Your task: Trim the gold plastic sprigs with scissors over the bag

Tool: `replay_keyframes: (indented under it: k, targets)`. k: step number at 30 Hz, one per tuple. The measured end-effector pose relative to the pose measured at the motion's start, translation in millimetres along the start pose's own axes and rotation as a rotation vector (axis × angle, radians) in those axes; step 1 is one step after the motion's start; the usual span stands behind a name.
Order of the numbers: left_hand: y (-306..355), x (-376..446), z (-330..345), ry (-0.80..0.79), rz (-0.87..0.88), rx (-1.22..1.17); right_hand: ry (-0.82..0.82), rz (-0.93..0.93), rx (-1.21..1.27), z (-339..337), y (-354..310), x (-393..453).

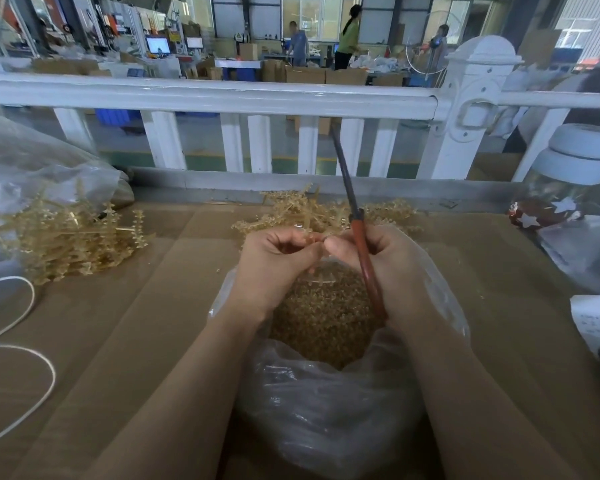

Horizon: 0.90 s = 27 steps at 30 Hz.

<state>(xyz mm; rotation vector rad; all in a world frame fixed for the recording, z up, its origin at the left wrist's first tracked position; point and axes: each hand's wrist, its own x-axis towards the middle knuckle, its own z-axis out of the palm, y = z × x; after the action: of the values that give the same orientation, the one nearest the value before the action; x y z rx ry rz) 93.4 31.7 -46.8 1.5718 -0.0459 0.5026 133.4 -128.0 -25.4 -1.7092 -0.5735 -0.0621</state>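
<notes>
A clear plastic bag (pixel 329 407) stands open at the table's near edge, filled with small gold trimmed pieces (pixel 323 323). Above its mouth my left hand (pixel 274 265) pinches a small gold sprig (pixel 314 237) between thumb and fingers. My right hand (pixel 385 261) meets it fingertip to fingertip and grips red-handled scissors (pixel 361 244), whose dark blades point up and away toward the railing. Whether the blades are apart I cannot tell. One pile of gold sprigs (pixel 326 213) lies just beyond my hands; another pile (pixel 66 240) lies at the left.
Brown cardboard (pixel 136 306) covers the table. A big clear bag (pixel 32 168) sits far left, a white cord (pixel 21 341) loops near it. A white-lidded jar (pixel 568 174) and paper (pixel 596 323) are at the right. A white railing (pixel 222 95) runs behind; people work beyond it.
</notes>
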Motion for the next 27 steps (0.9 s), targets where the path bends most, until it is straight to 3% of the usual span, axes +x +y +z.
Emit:
replay_keyframes:
  k: [5,12,19,27]
  targets:
    - [5.1,-1.5,-0.5,-0.059,-0.116,-0.133,0.041,0.133,0.205,4.2,6.4,3.9]
    - [11.1,1.1,-4.6,-0.032,-0.248,-0.473,-0.074,0.184,0.408,-5.9,13.3,5.3]
    - [13.4,1.3,-7.2,-0.025,-0.248,-0.597,-0.088,0.232,0.509,-9.5,11.6,5.6]
    - [13.2,1.2,-9.5,-0.126,-0.184,-0.653,-0.136,0.198,0.528,-9.5,7.3,5.0]
